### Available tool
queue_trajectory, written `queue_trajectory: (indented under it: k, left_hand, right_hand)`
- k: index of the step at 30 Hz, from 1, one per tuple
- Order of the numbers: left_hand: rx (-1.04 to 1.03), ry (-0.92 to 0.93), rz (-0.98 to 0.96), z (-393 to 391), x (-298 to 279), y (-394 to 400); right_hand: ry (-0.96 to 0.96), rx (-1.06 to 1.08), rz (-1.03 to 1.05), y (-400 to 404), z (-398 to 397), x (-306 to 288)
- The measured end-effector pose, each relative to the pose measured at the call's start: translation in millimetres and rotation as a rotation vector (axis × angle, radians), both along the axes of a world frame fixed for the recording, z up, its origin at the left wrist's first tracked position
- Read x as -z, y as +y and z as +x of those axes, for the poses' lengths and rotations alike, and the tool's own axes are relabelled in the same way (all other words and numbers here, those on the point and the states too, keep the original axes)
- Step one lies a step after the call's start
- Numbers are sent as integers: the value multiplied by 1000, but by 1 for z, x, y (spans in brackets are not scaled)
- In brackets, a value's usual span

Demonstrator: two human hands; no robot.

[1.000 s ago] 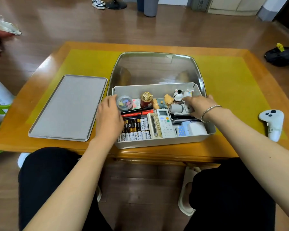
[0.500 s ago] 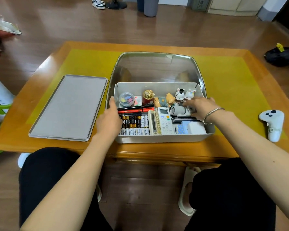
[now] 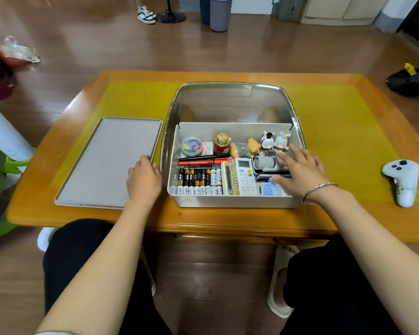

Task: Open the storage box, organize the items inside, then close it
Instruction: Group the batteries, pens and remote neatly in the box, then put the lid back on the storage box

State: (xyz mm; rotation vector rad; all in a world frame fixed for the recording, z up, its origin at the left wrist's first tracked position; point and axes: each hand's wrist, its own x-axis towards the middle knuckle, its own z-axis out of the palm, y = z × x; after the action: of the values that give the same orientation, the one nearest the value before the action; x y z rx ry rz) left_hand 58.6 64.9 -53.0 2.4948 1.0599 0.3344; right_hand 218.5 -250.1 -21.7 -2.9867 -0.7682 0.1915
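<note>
The white storage box (image 3: 228,200) stands open on the table, its clear lid (image 3: 228,102) tipped up behind it. Inside lie a row of batteries (image 3: 198,182), red and black pens (image 3: 198,162), a white remote (image 3: 244,176), a grey cylinder (image 3: 264,163) and small figurines (image 3: 273,141) along the back wall. My right hand (image 3: 300,170) hovers with spread fingers over the box's right part, touching the items there. My left hand (image 3: 144,180) lies outside the box on the right edge of the flat grey tray (image 3: 102,165), fingers bent, the tray flat on the table.
A white game controller (image 3: 402,180) lies on the yellow mat to the right of the box. The wooden table's front edge (image 3: 228,228) is just above my knees. A grey bin (image 3: 219,13) and shoes stand on the floor beyond.
My left hand has left the box and moved left onto the grey tray's edge. My right hand has opened and spread over the right-side items.
</note>
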Motion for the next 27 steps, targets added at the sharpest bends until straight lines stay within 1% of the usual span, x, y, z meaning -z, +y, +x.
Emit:
queue_trajectory:
  k: [2, 3, 6, 11, 15, 18, 24, 27]
  left_hand:
    - [18, 190, 81, -6, 4, 2]
    - [37, 241, 100, -7, 6, 3]
    - [72, 243, 137, -8, 6, 4]
    - [102, 257, 94, -5, 1, 11]
    - [54, 293, 152, -7, -11, 17]
    - [2, 253, 219, -6, -31, 26]
    - [-17, 61, 301, 11, -92, 39]
    - [-29, 26, 342, 22, -119, 34]
  right_hand:
    - [37, 16, -8, 0, -4, 6]
    - [41, 19, -12, 1, -5, 8]
    - [18, 26, -36, 3, -8, 11]
    - [-36, 49, -34, 5, -14, 11]
    - [-48, 57, -21, 7, -15, 10]
    - [-46, 64, -27, 8, -16, 9]
    - [-23, 69, -1, 10, -15, 3]
    - [4, 76, 3, 11, -14, -5]
